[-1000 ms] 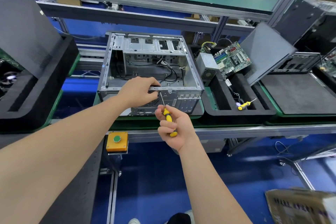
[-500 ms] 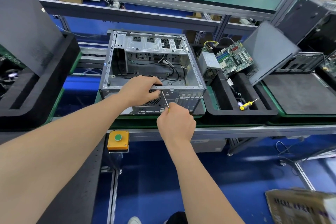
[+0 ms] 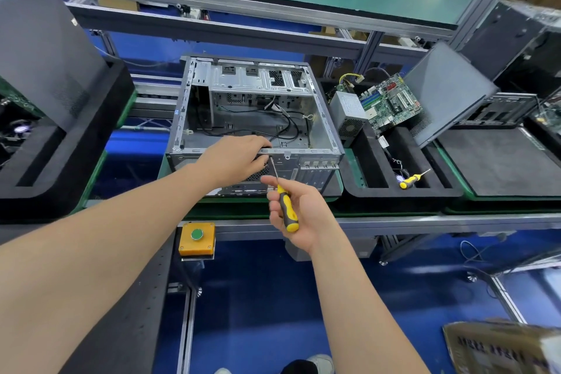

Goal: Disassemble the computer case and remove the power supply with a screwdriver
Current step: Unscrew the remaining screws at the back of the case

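Computer case [image 3: 261, 82]: open, side panel off, on the green bench; position unchanged.
Left hand [image 3: 235, 161]: fingers curled over the case's near top rail, gripping it, as before.
Right hand [image 3: 303, 215]: half a second ago knuckles-up over the handle; now rolled palm-up, fingers wrapped round the screwdriver [image 3: 285, 206], yellow-and-black handle showing again.
Screwdriver tip: at the rear panel, just beneath the left hand.
Power supply [image 3: 349, 109]: outside the case, leaning in the black foam tray [image 3: 364, 182] just beside it.
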Demonstrator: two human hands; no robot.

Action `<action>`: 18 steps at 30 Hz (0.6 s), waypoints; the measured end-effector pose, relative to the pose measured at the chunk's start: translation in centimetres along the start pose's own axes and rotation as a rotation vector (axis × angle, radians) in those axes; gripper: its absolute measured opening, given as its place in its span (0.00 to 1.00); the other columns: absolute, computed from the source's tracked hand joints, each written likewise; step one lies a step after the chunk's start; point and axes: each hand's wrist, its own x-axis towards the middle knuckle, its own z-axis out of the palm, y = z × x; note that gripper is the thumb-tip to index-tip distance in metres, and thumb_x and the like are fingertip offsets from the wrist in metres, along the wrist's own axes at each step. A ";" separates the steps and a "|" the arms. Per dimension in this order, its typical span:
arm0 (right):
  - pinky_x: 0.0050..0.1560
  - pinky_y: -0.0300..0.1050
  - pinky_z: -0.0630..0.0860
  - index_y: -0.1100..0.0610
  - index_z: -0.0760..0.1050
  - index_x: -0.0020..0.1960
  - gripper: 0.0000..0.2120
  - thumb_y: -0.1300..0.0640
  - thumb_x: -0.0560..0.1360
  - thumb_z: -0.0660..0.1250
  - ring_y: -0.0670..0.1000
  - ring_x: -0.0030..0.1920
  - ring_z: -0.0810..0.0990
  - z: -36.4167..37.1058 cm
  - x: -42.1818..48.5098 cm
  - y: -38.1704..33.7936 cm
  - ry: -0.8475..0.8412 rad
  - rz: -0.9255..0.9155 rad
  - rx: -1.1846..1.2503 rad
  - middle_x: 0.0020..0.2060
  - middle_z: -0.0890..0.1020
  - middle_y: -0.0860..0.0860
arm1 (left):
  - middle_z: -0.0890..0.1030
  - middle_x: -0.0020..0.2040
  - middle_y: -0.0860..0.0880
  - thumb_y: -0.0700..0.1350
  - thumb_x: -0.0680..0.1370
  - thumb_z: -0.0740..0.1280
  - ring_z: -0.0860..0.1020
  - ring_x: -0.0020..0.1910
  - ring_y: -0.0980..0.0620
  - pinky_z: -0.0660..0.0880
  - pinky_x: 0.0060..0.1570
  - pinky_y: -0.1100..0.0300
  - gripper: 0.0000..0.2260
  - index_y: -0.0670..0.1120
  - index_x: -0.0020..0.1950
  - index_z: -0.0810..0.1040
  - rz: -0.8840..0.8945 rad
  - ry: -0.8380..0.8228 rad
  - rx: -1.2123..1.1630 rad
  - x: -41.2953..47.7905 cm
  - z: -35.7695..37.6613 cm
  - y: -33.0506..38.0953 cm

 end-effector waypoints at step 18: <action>0.37 0.46 0.66 0.55 0.72 0.40 0.13 0.55 0.83 0.62 0.55 0.35 0.73 3.0 0.9 1.8 0.854 -0.580 -1.670 0.38 0.73 0.49 | 0.82 0.56 0.53 0.54 0.84 0.56 0.80 0.46 0.51 0.71 0.39 0.55 0.14 0.50 0.66 0.72 0.034 0.037 0.045 -0.1 0.5 -0.2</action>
